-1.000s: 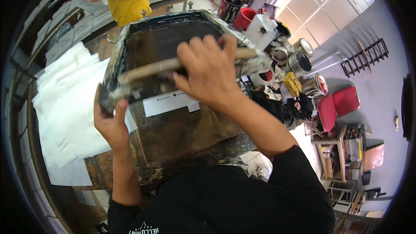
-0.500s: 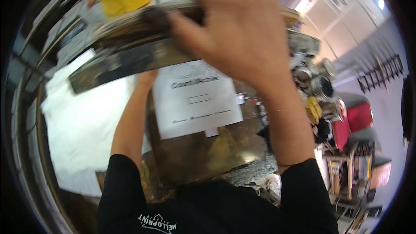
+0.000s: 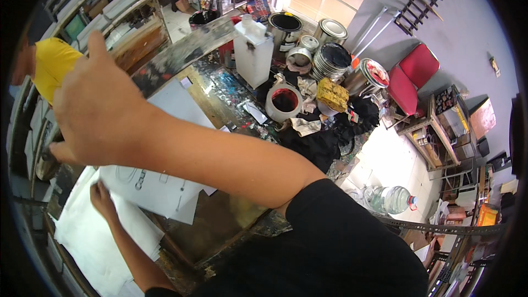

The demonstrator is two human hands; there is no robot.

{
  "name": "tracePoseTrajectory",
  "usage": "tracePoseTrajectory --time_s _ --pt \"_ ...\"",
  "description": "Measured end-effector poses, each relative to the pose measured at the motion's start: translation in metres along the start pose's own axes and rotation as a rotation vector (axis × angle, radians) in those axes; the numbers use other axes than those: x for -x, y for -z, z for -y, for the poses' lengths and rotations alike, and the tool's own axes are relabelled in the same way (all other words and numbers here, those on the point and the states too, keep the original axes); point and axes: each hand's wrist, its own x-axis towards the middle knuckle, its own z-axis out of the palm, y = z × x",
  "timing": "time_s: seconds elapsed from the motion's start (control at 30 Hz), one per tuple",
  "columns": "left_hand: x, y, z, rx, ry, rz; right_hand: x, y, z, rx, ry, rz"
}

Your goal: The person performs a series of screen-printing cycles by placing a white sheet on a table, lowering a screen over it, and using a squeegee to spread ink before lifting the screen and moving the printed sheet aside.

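My right hand is raised at the left, back toward me, its thumb against the dark worn edge of a wooden frame. Its other fingers curl over the far side and are mostly hidden. Lower down, my left hand has its fingers closed at the edge of a white printed sheet. That sheet lies on a brown stained board, partly covered by my right forearm. Beneath my left hand spreads a stack of blank white paper.
Paint cans, a white jug, a tape roll, a yellow sponge and black cloth crowd the table's far right. Beyond stand a red chair and a water bottle. A person in yellow is at far left.
My view has swung to the right, bringing the paint cans and room into sight. The frame under my right hand now shows only at the far left. My left hand stays by the printed sheet's edge.
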Motion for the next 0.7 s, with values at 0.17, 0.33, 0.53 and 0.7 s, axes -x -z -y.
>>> tracePoseTrajectory --time_s 0.17,0.33,0.53,0.7 --pt "0.078 0.129 0.079 -0.18 0.239 -0.248 0.019 -0.001 0.006 -0.027 -0.006 0.033" --pt "0.072 0.209 0.044 -0.706 0.702 -0.423 0.023 -0.007 0.011 -0.066 -0.023 -0.032" --pt "0.022 0.152 -0.245 -0.263 -0.648 -0.217 0.033 -0.021 0.012 -0.206 -0.052 -0.105" --pt "0.006 0.081 -0.375 -0.492 -0.605 0.076 0.043 -0.019 0.012 -0.199 0.021 -0.127"
